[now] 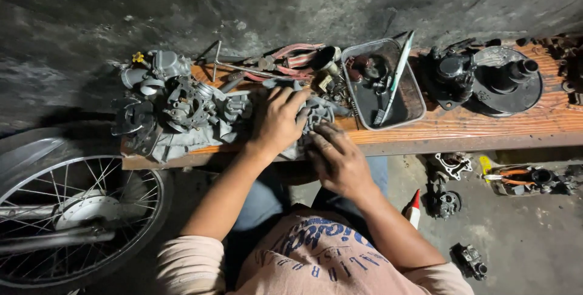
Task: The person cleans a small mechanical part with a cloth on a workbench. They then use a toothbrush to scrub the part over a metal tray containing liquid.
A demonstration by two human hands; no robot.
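At the worktop's (461,130) near edge, left of its middle, both hands lie on a grey carburetor (317,114). The left hand (280,120) rests flat over the carburetor's left side, its grip spread, fingers pointing toward the far edge. The right hand (337,156) comes in from the near edge, its fingers curled against the carburetor's near side; whether that grip pinches anything I cannot tell. Toward the left end sits a heap of grey engine parts (182,109), one with a small yellow cap (138,57). Along the far edge behind the hands lie pliers with red handles (290,55) and a thin metal rod. Just right of the carburetor stands a metal tray (415,97), holding dark liquid, some small dark parts (367,69), and a brush (393,79) laid across it slantwise. Further right rests a round black part (507,81). A spoked wheel (73,210) stands beneath the left end, and more carburetors (446,201) lie on the floor.
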